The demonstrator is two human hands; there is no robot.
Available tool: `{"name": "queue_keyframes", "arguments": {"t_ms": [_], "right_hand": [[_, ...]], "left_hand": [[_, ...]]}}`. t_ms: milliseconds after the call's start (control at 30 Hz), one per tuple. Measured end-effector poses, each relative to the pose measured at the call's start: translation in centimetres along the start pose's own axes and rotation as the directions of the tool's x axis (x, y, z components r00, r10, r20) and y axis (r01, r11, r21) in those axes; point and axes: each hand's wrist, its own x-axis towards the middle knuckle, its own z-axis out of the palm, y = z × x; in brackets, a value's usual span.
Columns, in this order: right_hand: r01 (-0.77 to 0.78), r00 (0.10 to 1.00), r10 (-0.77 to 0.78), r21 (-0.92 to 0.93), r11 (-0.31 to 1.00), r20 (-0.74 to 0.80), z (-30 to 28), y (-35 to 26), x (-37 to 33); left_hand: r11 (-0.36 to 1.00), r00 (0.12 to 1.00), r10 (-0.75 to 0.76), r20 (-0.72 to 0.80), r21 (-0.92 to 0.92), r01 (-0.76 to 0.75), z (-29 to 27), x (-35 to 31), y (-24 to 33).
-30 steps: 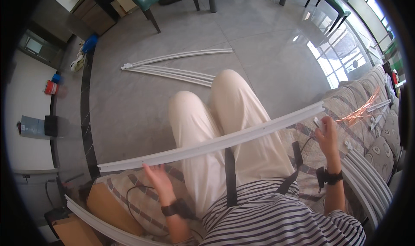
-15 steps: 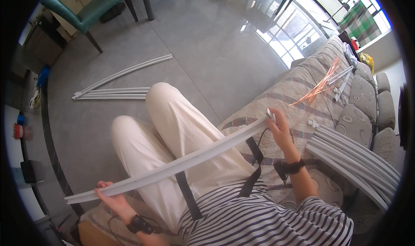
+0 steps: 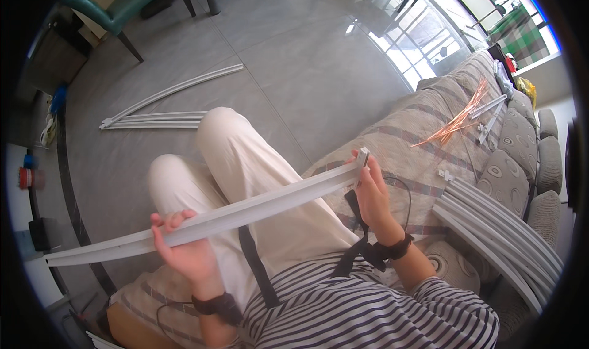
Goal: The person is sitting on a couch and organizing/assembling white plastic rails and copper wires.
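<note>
A long white channelled rail (image 3: 264,209) lies slantwise above my lap, its left part lower than its right. My left hand (image 3: 184,251) is wrapped round it from below, some way in from the left end, fingers curling over the far edge. At the right end, my right hand (image 3: 373,192) grips the rail beside a small metallic end piece (image 3: 363,157). Both wrists wear dark straps. Beside me on the right, a stack of similar white rails (image 3: 497,232) rests on the sofa.
A striped cover drapes the sofa (image 3: 392,134), with a bundle of copper-coloured rods (image 3: 457,119) and short white pieces (image 3: 489,107) on it. More white rails (image 3: 165,121) lie on the grey tiled floor (image 3: 276,61). A green chair (image 3: 116,11) stands far left.
My left hand has slid inward along the rail, which now sticks out farther left. The right hand has moved a little left with the rail's end, and the end piece has turned upright.
</note>
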Motion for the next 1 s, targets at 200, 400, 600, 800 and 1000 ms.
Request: {"name": "queue_keyframes", "arguments": {"t_ms": [200, 400, 600, 800, 1000], "right_hand": [[0.368, 0.894, -0.263, -0.260, 0.893, 0.362, 1.8, -4.1, -2.1], [0.656, 0.751, -0.379, -0.548, 0.518, 0.541, 1.7, -8.1, -3.1], [0.775, 0.622, -0.427, -0.439, 0.455, 0.657, 2.9, -10.6, -4.3], [0.818, 0.574, -0.470, -0.444, 0.367, 0.670, 3.2, -9.7, -3.5], [0.795, 0.606, -0.479, -0.490, 0.357, 0.635, 1.7, -9.3, -3.2]], "left_hand": [[0.969, 0.992, 0.074, -0.106, -0.228, -0.097, -0.6, 4.1, 0.5], [0.818, 0.981, -0.171, -0.096, -0.569, 0.087, -4.2, 4.4, 1.4], [0.772, 0.974, -0.215, -0.075, -0.624, 0.122, -4.2, 4.3, 0.8], [0.905, 0.995, -0.091, -0.029, -0.419, 0.070, -4.1, 4.4, -0.2], [0.958, 0.996, -0.032, -0.085, -0.286, 0.007, -3.8, 4.3, -0.5]]}}
